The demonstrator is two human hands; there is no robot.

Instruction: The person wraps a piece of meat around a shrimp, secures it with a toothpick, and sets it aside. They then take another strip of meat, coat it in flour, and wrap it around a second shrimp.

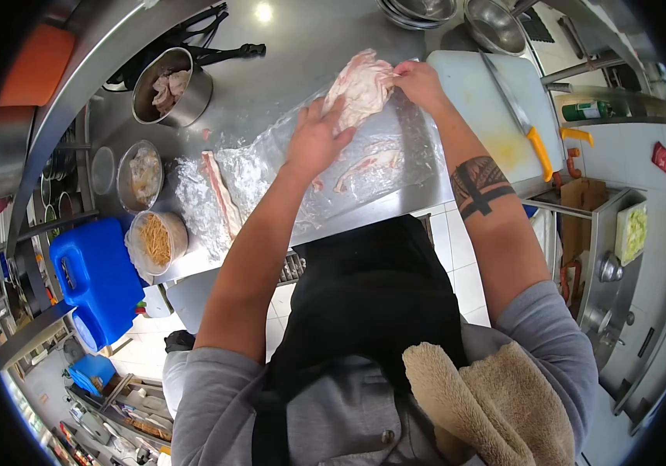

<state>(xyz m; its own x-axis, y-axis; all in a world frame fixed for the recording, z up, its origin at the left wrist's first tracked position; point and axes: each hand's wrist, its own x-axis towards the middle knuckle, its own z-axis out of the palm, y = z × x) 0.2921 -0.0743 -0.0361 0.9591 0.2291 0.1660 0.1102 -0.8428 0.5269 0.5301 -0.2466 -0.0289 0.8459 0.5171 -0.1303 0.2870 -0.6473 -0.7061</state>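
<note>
A thin, pale piece of raw meat [360,89] with a white coating lies at the far end of a transparent plastic sheet [418,147]. My left hand [317,138] rests on its near left edge, fingers spread. At the right edge, my right hand [420,84] pinches the meat between thumb and fingers. Closer to me, a second flat slice of meat [372,163] is on the plastic. A long strip of meat [222,194] lies to the left among scattered white powder [193,190].
On the left are a metal pot [201,93] holding meat, a bowl of food [143,175] and a tub of thin yellowish sticks [158,239]. A yellow-handled knife [519,113] lies on the white cutting board [465,93] at right. A blue jug [96,272] stands lower left.
</note>
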